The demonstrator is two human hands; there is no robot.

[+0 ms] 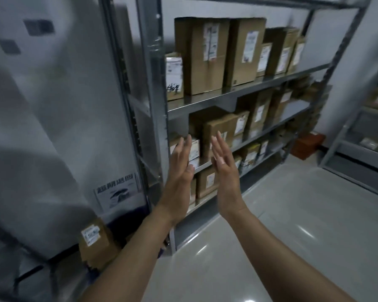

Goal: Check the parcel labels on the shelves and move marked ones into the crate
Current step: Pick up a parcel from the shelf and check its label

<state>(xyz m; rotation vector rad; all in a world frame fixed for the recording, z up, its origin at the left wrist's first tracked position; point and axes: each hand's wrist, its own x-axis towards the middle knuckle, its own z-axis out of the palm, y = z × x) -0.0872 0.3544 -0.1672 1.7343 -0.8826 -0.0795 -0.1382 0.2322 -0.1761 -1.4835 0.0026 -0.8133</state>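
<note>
Here, empty hands before the parcels

The left hand [180, 168] and right hand [225, 171] are raised with fingers straight, palms facing each other across a gap, holding nothing. Just beyond their fingertips a brown cardboard parcel [222, 128] stands on the middle shelf of the metal rack [153, 94]. Above the hands, taller labelled parcels [205, 55] fill the upper shelf. Below the left forearm lies another labelled parcel [96, 240].
</note>
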